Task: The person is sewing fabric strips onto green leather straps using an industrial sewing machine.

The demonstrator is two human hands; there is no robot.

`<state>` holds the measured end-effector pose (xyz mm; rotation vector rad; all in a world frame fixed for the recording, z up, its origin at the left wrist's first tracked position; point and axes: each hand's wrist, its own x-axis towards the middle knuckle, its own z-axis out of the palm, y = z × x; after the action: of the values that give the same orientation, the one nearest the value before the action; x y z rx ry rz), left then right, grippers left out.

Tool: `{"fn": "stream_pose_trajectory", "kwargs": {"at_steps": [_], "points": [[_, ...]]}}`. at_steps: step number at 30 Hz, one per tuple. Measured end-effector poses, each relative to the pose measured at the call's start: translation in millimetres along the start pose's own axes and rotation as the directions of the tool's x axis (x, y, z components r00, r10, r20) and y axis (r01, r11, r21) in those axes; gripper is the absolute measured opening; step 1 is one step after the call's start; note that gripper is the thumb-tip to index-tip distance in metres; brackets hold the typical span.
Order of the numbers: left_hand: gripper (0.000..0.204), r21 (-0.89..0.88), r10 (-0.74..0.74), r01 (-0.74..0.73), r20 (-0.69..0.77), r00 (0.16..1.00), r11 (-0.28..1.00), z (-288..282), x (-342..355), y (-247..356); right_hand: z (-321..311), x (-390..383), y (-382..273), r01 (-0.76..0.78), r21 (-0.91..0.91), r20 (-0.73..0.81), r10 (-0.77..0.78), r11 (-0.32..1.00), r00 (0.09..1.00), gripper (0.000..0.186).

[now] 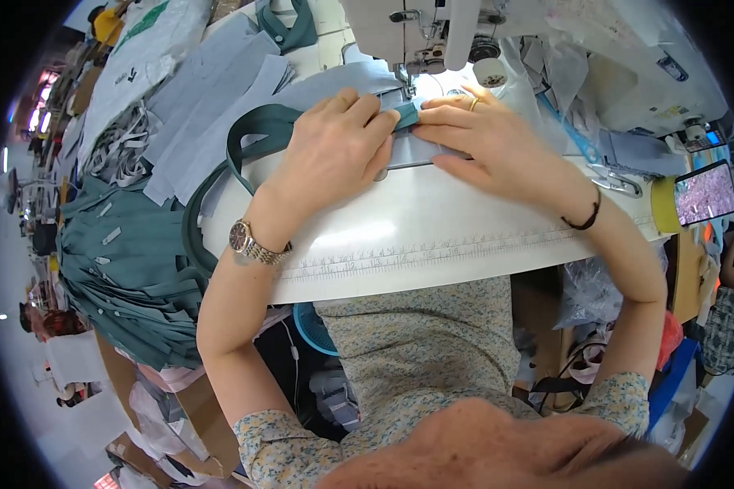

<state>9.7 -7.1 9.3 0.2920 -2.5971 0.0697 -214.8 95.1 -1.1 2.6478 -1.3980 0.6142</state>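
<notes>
My left hand (342, 143), fingers curled, grips a long teal fabric strip (261, 124) just left of the needle area of a white sewing machine (546, 33). The strip loops back over the left edge of the white table (359, 261). My right hand (481, 138) lies with fingers stretched, fingertips on the strip's short end (408, 116) beside the presser foot (408, 85). Part of the strip is hidden under my left fingers. Pale blue-grey cloth pieces (204, 98) lie behind and left of my hands.
A heap of teal pieces (122, 261) hangs at the left, below a white plastic bag (139, 57). Blue-handled scissors (595, 163) lie right of my right hand, near a phone (705, 191) beside a yellow roll (663, 204). A blue basket (310, 330) sits under the table edge.
</notes>
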Motion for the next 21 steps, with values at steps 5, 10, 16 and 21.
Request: {"fn": "stream_pose_trajectory", "kwargs": {"at_steps": [5, 10, 16, 21], "points": [[0.021, 0.039, 0.026, -0.025, -0.032, 0.999, 0.999, 4, -1, -1, 6, -4, -6, -0.026, 0.011, -0.158, 0.027, 1.0, 0.987, 0.029], [0.022, 0.082, 0.026, -0.024, -0.028, 0.999, 0.996, 2, -2, 3, 5, -4, -10, -0.111, 0.096, -0.105, 0.121, 0.989, 0.987, 0.024], [0.025, 0.172, 0.101, -0.099, -0.006, 0.995, 0.98, 12, 2, 7, 11, -6, -7, -0.07, 0.068, -0.124, 0.078, 0.995, 0.989, 0.024], [0.025, 0.239, 0.116, -0.108, -0.017, 0.993, 0.965, 11, 0, 9, 10, -5, -6, -0.033, 0.022, -0.13, 0.035, 0.999, 0.991, 0.026]]}}
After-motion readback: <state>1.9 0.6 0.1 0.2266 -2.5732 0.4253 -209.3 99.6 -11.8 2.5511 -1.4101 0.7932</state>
